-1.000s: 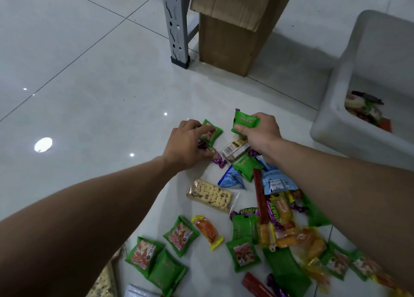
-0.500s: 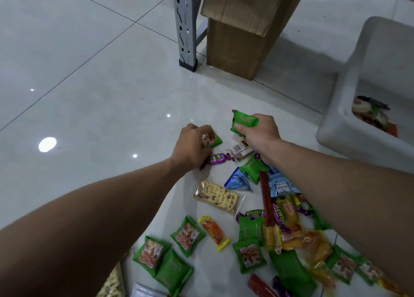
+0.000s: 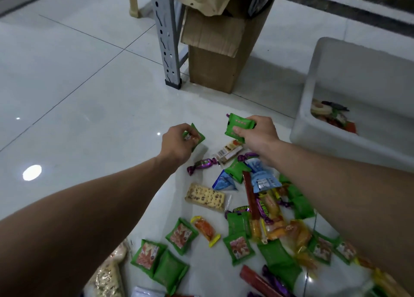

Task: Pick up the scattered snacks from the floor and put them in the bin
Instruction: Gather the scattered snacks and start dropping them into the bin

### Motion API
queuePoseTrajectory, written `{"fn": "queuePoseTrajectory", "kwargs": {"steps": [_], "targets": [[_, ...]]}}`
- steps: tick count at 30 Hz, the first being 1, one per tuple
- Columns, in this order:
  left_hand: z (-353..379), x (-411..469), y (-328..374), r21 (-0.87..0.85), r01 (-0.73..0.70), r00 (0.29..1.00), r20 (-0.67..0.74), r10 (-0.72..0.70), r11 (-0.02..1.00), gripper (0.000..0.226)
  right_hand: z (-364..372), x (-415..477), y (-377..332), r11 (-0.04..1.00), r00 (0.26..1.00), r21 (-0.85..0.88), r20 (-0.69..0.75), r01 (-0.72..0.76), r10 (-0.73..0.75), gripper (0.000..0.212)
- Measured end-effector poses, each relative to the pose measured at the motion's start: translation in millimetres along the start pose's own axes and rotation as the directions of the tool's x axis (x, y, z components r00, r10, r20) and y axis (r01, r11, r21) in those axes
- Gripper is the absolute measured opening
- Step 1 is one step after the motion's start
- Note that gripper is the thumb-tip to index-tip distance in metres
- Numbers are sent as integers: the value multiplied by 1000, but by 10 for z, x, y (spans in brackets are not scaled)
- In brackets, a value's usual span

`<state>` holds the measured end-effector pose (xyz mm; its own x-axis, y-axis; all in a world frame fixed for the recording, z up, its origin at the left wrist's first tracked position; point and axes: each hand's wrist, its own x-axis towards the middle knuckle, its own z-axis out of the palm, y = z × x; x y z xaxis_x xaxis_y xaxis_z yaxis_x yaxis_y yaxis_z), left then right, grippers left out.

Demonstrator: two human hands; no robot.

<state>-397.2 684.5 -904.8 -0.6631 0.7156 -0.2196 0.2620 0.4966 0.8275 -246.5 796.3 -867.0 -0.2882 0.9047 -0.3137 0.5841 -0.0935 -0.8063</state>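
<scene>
My left hand (image 3: pixel 177 145) grips a small green snack packet (image 3: pixel 197 137) lifted just above the floor. A little to the right, my right hand (image 3: pixel 257 133) holds a larger green packet (image 3: pixel 237 125). Below both hands, several snacks lie scattered on the white tiles: a purple wrapped candy (image 3: pixel 201 164), a cracker pack (image 3: pixel 205 194), a blue pouch (image 3: pixel 263 180), a red stick (image 3: pixel 249 192) and several green packets (image 3: pixel 182 235). The white bin (image 3: pixel 313 135) stands at the right with a few snacks (image 3: pixel 331 116) inside.
A grey metal shelf leg (image 3: pixel 167 39) and a cardboard box (image 3: pixel 221 50) stand behind the pile. A beige stool leg (image 3: pixel 135 1) is at the far back. A bag of grain-like snacks (image 3: pixel 107 274) lies at the lower left.
Both hands have risen from the pile with their green packets. The purple candy that lay under my left hand now lies bare on the floor. The view has tilted up.
</scene>
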Motion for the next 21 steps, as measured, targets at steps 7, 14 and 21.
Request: {"fn": "queuePoseTrajectory", "kwargs": {"steps": [7, 14, 21], "targets": [[185, -47, 453, -172, -97, 995, 11, 100, 980, 15, -422, -159, -22, 998, 988, 61, -152, 0, 10, 31], [766, -126, 1083, -278, -194, 967, 108, 231, 941, 13, -1055, -261, 117, 989, 927, 146, -371, -2, 57, 20], [1410, -192, 1800, -393, -224, 937, 163, 308, 892, 28, -1846, -236, 305, 956, 810, 294, -557, -15, 185, 25]]}}
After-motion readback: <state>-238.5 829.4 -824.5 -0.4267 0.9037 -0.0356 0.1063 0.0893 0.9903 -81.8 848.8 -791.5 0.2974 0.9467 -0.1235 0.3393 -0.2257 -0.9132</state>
